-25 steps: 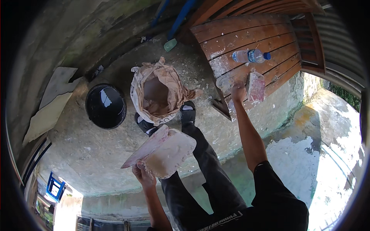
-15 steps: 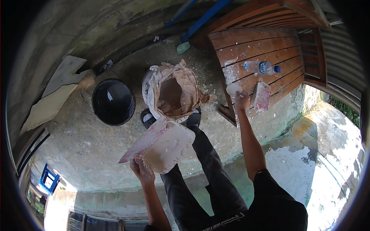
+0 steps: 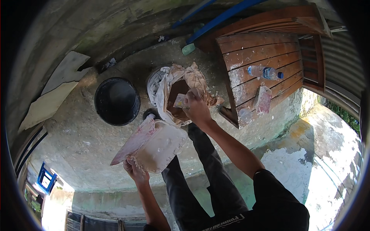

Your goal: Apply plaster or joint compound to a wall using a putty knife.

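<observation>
My left hand point(image 3: 135, 171) is closed on the lower left edge of a wide, pale folded sheet point(image 3: 163, 144), stiff-looking and crusted with whitish material. Its left flap is stained pink. Above the open paper sack point(image 3: 198, 79), my right hand point(image 3: 197, 107) pinches a small, flat, pale scraper-like piece point(image 3: 179, 101) with a yellowish mark. That piece sits over the sack's mouth; whether it touches the contents I cannot tell. Brown crumpled paper lines the sack, with a whitish outer layer around it.
A black basin point(image 3: 117, 101) stands left of the sack. On the powder-dusted wooden bench point(image 3: 266, 52) at right lie a plastic bottle point(image 3: 265, 72) with a blue cap and a pink-and-white block-like piece point(image 3: 263, 100). Broken boards point(image 3: 50, 102) lean at far left. A green object point(image 3: 188, 49) lies behind the sack.
My right hand has moved left from the bench edge to above the sack, with the small pale piece in it. My left hand and the folded sheet have shifted slightly left.
</observation>
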A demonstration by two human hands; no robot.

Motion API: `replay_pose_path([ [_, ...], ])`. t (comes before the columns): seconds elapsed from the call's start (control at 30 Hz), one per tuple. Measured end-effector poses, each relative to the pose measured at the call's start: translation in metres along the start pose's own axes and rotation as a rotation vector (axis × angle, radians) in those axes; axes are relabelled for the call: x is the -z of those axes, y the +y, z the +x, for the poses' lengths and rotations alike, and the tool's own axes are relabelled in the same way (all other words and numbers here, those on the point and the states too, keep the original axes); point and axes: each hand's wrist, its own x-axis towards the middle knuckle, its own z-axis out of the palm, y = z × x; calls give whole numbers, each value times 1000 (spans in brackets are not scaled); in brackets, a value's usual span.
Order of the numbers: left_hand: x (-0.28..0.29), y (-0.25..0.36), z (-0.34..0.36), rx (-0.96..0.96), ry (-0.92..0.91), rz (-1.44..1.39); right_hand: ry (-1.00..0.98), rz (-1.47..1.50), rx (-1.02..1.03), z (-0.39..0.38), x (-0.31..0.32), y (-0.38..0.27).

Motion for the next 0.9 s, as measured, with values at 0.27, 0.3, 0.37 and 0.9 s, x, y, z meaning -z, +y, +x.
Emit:
replay_pose_path([
  [0.27,39,-13,13,18,-106,82,-18,-558,11,69,-133,76],
  [0.3,41,-12,14,20,-107,95,48,-655,2,74,-141,76],
  [0.37,43,-8,14,8,-124,58,106,-741,-19,75,-155,75],
  [0.9,50,10,19,28,-49,140,-9,-276,-194,75,-160,72],
])
